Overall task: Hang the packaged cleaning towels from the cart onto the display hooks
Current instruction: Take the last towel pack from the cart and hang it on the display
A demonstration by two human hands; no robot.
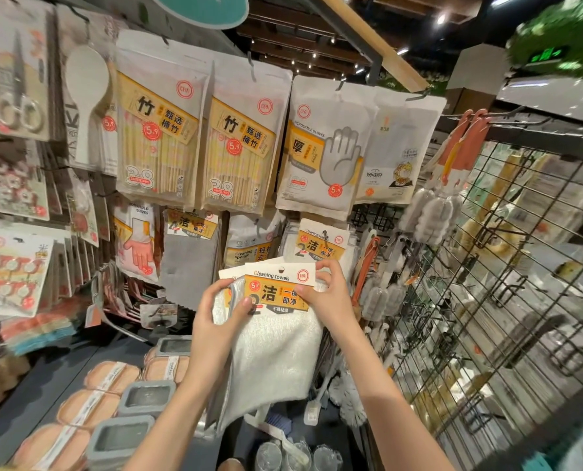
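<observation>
Below the hanging glove packs, we hold a bundle of cleaning towel packs (276, 321) up before the display, and we judge the risk to be that the stacked header cards slide out of line, so the hook misses a rear hole and a pack drops. Our left hand (222, 314) grips the bundle's left edge with curled fingers, while our right hand (327, 290) pinches the header card's right end; the towels hang between both hands, just below the matching hung cleaning towels (320, 246).
</observation>
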